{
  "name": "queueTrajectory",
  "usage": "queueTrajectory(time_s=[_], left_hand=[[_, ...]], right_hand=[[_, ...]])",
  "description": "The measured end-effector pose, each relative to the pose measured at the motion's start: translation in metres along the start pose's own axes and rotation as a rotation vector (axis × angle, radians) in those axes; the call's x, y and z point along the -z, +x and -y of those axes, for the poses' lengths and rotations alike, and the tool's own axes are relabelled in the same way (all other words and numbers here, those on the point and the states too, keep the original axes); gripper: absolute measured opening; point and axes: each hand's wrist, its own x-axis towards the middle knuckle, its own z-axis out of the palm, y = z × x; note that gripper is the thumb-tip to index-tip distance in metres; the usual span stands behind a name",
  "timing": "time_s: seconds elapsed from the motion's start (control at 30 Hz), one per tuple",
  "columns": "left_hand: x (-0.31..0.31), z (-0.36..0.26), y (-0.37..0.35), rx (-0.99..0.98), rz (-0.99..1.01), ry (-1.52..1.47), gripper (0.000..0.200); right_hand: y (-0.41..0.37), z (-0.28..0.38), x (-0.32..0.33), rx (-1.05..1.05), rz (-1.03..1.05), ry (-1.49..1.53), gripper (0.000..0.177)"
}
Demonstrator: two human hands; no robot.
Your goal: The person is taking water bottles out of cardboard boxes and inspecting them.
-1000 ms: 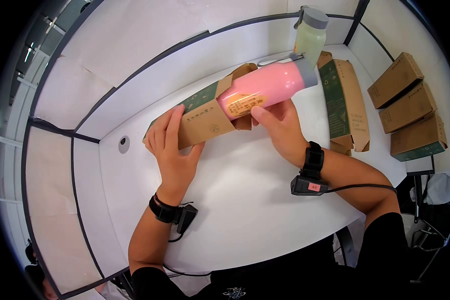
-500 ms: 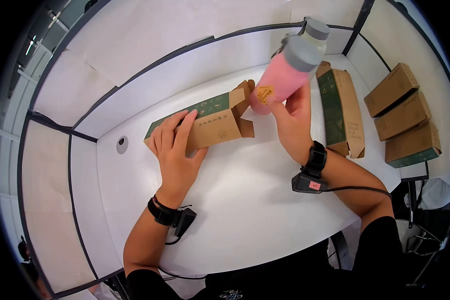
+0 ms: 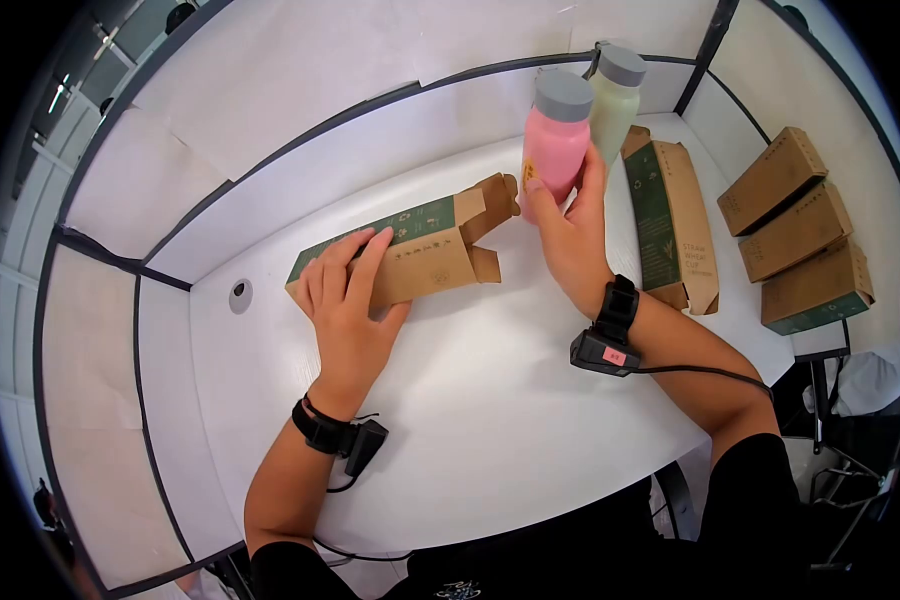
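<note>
Pink bottle (image 3: 554, 150), glossy, grey-capped, yellow-labelled, appeared upright at the desk's (image 3: 510, 400) one o'clock | right hand's (image 3: 578, 235) grip wrapped it | left hand's (image 3: 350, 320) grip steadied the open carton (image 3: 425, 262), eleven o'clock

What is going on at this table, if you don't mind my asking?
A person is handling a bottle and its neighbouring box. The right hand holds a pink bottle with a grey lid upright, beside a pale green bottle with a grey lid. The left hand holds a brown-and-green cardboard box lying on its side, flaps open toward the pink bottle. Another long brown-and-green box and three smaller-looking brown boxes are farther right.
</note>
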Motion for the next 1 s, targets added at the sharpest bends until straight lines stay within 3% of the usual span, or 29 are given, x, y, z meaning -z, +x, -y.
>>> queueTrajectory(time_s=[0.17,0.23,0.3,0.37,0.43,0.5,0.57,0.67,0.8,1.0], left_hand=[[0.000,0.000,0.000,-0.019,0.005,-0.004,0.080],[0.000,0.001,0.000,-0.031,0.006,-0.006,0.080],[-0.001,0.001,0.000,-0.033,0.005,-0.003,0.080],[-0.001,0.001,0.000,-0.031,0.008,-0.006,0.079],[-0.002,0.002,0.000,-0.032,0.010,-0.011,0.079],[-0.003,0.002,0.000,-0.046,0.029,-0.003,0.081],[-0.002,0.001,0.001,-0.049,0.044,0.007,0.080],[-0.003,0.001,-0.001,-0.036,0.063,0.030,0.078],[-0.004,0.002,-0.001,-0.040,0.075,0.045,0.078],[-0.002,0.001,-0.001,-0.046,0.078,0.034,0.078]], right_hand=[[-0.001,0.018,0.007,0.185,-0.086,-0.304,0.081],[-0.004,0.034,0.007,0.419,-0.044,-0.264,0.080],[-0.012,0.046,0.007,0.535,0.069,-0.201,0.078],[-0.021,0.059,0.011,0.574,0.351,-0.206,0.078],[-0.029,0.068,0.003,0.542,0.472,-0.226,0.079],[-0.038,0.056,-0.006,0.309,0.516,-0.140,0.079],[-0.040,0.037,-0.009,0.240,0.509,-0.127,0.078],[-0.038,0.027,-0.013,-0.082,0.420,-0.022,0.077],[-0.034,0.021,-0.012,-0.058,0.358,0.023,0.077],[-0.026,0.010,-0.009,-0.106,0.181,0.078,0.056]])
